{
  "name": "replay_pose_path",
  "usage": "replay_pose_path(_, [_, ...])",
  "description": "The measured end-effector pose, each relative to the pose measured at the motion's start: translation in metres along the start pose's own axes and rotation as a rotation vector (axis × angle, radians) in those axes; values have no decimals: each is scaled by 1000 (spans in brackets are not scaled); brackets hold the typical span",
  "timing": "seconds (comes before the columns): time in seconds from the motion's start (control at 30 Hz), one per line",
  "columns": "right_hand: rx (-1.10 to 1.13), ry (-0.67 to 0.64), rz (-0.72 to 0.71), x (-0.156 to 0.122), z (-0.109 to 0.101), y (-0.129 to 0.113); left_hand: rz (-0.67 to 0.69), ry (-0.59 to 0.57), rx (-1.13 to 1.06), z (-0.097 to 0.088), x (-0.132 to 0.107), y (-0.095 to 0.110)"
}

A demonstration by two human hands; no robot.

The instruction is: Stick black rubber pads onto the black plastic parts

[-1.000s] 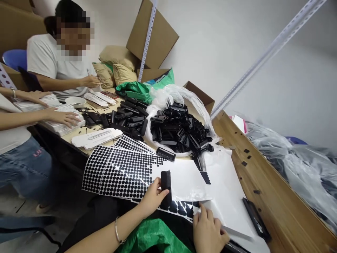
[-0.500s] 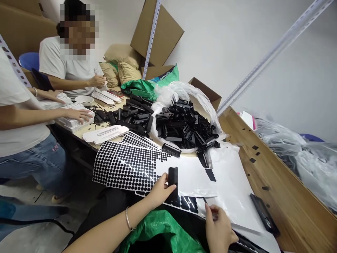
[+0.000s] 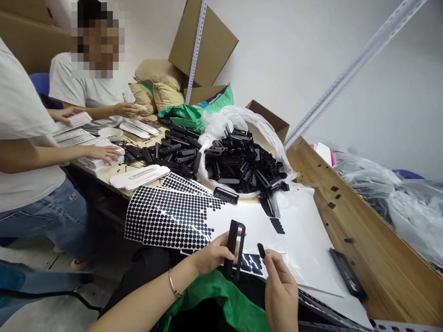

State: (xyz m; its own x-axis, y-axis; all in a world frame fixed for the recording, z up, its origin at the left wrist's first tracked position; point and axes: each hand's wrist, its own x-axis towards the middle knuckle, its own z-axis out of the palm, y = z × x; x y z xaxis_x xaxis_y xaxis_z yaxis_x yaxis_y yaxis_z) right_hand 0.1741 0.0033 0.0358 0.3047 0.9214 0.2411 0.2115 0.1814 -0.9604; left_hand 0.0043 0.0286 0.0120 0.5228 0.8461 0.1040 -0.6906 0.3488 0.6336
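My left hand point(image 3: 212, 254) grips a long black plastic part point(image 3: 234, 250) upright, its hollow side facing me. My right hand point(image 3: 281, 291) pinches a small black oval sticker point(image 3: 261, 250) at its fingertips, just right of the part. Below both lies a white backing sheet point(image 3: 304, 249) with a few black oval stickers point(image 3: 249, 263) left on it. A sheet of black round dots point(image 3: 166, 216) lies to the left.
A pile of black plastic parts point(image 3: 242, 168) sits in a clear bag behind the sheets. One loose black part point(image 3: 348, 273) lies on the wooden board at right. Two other people work at the table's left side, with white packets point(image 3: 138, 175). Green bag point(image 3: 218, 304) on my lap.
My left hand has turned the black part so its hollow side faces me. My right hand has lifted off the sheet with a small black sticker pinched in its fingers.
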Motion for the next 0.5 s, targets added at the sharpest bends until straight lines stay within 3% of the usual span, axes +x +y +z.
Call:
replay_pose_path(0.1, [15, -102, -25, -1, 17, -4, -27, -89, 30, 4, -1, 0])
replay_pose_path(0.2, [13, -109, -30, -1, 25, 2, -31, -79, 53, 6, 0, -3])
replay_pose_path(0.4, [-49, -60, 33, 4, 18, 18, -59, -71, 167, 3, 2, -9])
replay_pose_path(0.5, [-195, -17, -49, 7, 14, 22, -99, -78, 198, 3, 2, -10])
